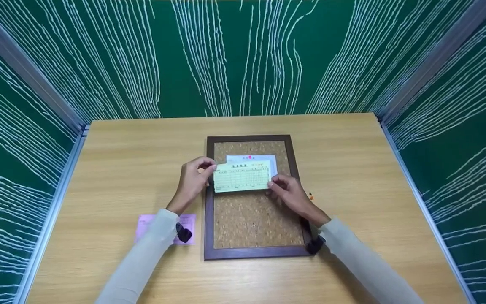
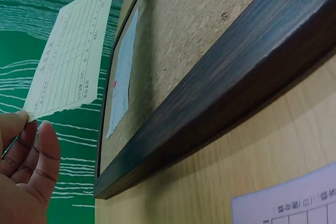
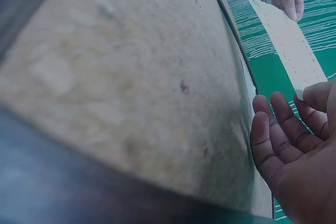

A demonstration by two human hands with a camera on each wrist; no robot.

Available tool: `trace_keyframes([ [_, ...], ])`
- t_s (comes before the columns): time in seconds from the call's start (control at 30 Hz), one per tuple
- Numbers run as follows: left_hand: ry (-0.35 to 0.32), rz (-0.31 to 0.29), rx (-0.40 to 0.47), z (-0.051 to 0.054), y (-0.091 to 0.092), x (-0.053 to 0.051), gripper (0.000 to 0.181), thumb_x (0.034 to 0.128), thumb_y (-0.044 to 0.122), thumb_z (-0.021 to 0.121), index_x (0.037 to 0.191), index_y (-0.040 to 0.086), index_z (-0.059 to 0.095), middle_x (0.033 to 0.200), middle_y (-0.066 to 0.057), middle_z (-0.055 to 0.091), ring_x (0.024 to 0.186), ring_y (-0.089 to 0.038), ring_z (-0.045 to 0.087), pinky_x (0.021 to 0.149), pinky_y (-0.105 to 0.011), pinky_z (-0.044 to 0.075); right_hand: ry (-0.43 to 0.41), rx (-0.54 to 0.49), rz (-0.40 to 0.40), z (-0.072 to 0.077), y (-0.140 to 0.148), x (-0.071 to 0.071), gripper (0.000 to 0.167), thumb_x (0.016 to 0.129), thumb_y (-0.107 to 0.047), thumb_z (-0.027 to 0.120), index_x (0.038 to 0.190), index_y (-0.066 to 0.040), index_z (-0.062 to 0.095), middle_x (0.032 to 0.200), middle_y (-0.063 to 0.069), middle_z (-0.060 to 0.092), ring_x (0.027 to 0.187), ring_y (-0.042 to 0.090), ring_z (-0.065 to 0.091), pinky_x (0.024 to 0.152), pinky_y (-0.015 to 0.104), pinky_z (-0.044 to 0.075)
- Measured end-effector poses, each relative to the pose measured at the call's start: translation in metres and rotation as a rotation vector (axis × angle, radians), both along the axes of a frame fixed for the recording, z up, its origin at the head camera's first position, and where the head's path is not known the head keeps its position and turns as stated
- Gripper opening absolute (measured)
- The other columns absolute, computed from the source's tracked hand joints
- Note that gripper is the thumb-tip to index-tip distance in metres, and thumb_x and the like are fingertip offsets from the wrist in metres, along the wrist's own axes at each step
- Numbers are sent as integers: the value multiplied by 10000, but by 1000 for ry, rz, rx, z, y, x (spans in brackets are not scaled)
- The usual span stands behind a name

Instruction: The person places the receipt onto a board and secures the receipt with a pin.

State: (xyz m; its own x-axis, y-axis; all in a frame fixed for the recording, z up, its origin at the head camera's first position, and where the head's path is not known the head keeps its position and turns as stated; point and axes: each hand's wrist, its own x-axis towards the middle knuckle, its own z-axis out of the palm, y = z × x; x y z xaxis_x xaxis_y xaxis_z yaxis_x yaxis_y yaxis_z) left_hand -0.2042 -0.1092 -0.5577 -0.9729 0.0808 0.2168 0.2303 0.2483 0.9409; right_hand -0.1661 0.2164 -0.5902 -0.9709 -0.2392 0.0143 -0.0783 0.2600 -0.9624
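A pale green printed form (image 1: 242,177) with a ruled grid hangs between both hands, raised off the board. My left hand (image 1: 193,177) pinches its left edge between thumb and finger. At the lower right corner, my right hand (image 1: 290,193) pinches it the same way. Behind the form, a white sheet (image 1: 273,162) lies on the cork board (image 1: 255,223), with a red pin (image 1: 249,157) at its top; the form hides most of that sheet. One torn, ragged edge of the green form (image 2: 71,56) shows by the left hand in the left wrist view.
A dark brown frame (image 1: 260,252) surrounds the cork. Left of it, a pink printed sheet (image 1: 187,223) lies on the wooden table (image 1: 133,169), partly under the left sleeve. A small orange object (image 1: 311,196) sits just right of the board. Green walls with white lines (image 1: 192,97) enclose the table.
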Motion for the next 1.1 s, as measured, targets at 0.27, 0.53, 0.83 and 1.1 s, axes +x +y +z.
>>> trace_keyframes([
  [0.27, -34, -25, -15, -5, 10, 0, 57, 1030, -19, 734, 1041, 0, 787, 941, -104, 748, 660, -241, 615, 473, -209, 497, 0, 26, -2, 1, 11, 6, 204, 1126, -158, 652, 1092, 30, 724, 972, 216, 763, 809, 318, 735, 609, 266, 548],
  [0.53, -59, -54, -36, -9, 15, 1, 114, 1046, -20, 711, 1134, -73, 761, 1014, -116, 759, 685, -289, 640, 495, -233, 517, -41, 50, -9, 4, 17, 11, 202, 1127, -152, 643, 1075, 23, 730, 936, 211, 754, 781, 300, 729, 593, 259, 553],
  [0.83, -69, -37, 10, -15, 25, 2, 49, 1028, -10, 743, 1060, -7, 780, 944, -94, 762, 667, -258, 635, 487, -220, 505, -46, 79, -47, 1, 25, 15, 188, 1103, -142, 680, 1012, 10, 743, 877, 196, 734, 721, 246, 654, 581, 235, 500],
  [1.1, -50, -28, -33, -18, 27, 3, 43, 1014, -9, 757, 1029, 19, 787, 910, -82, 747, 695, -174, 625, 546, -217, 515, -70, 95, -51, 3, 30, 19, 171, 1097, -138, 688, 1009, -2, 743, 874, 166, 705, 699, 202, 603, 576, 236, 486],
])
